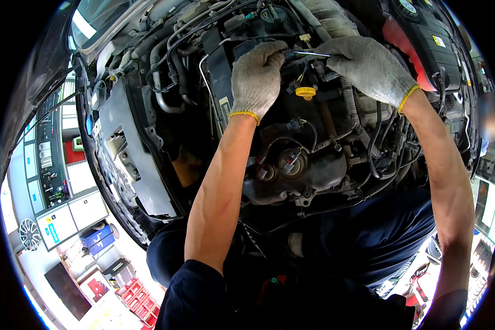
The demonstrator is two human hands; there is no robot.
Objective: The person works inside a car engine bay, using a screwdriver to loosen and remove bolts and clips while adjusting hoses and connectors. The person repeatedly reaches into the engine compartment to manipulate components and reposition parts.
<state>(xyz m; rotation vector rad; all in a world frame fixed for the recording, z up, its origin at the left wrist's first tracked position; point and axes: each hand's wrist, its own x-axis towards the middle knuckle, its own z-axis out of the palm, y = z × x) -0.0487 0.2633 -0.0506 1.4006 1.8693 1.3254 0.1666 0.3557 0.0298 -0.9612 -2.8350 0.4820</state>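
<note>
Top centre of frame, above the engine (324,179): slim metal rod (312,53) between the 2 gloves. Left hand (256,74): fingers clamped at its dark end. Right hand (366,67): closure hidden, can't tell. Likely fine tool work; next calls for steady aim.

Head-worn fisheye, downward over engine (323,171)

The left hand (257,77) partly hides the rod (313,54); a person (492,116) at right is blurred; the near edge cuts the left sleeve (195,294).
</note>
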